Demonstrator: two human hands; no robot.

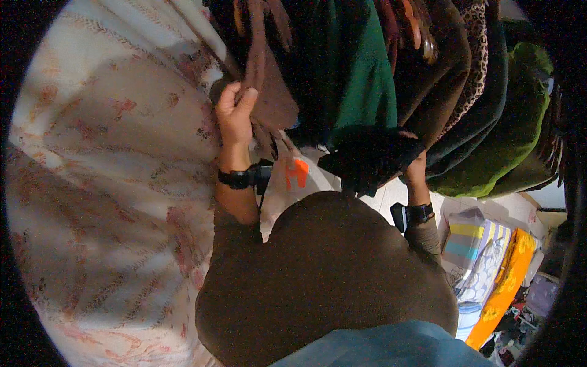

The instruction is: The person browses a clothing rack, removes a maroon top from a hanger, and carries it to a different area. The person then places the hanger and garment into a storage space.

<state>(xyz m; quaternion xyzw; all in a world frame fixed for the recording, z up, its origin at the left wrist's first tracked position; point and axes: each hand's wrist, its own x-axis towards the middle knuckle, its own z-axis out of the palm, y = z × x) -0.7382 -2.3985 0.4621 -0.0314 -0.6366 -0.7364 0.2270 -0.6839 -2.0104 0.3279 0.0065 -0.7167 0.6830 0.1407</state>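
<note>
My left hand (236, 108) is closed on a strip of brownish-mauve cloth (257, 59) that hangs at the upper left of the middle. At the right, my right hand (415, 160) grips the edge of a bunched black garment (371, 158), whose folds hide part of the fingers. A dark green garment (367, 78) hangs just above the black one. Further right hang a dark brown garment (440, 82), a leopard-print edge (474, 59) and a bright green garment (527, 151). Both wrists wear dark bands.
Pale floral fabric (114, 183) fills the left side. A light bag with an orange mark (284, 183) lies below the hanging clothes. Folded striped and patterned textiles (481, 270) and an orange cloth (502, 293) are at the lower right, beside mixed small items (518, 325).
</note>
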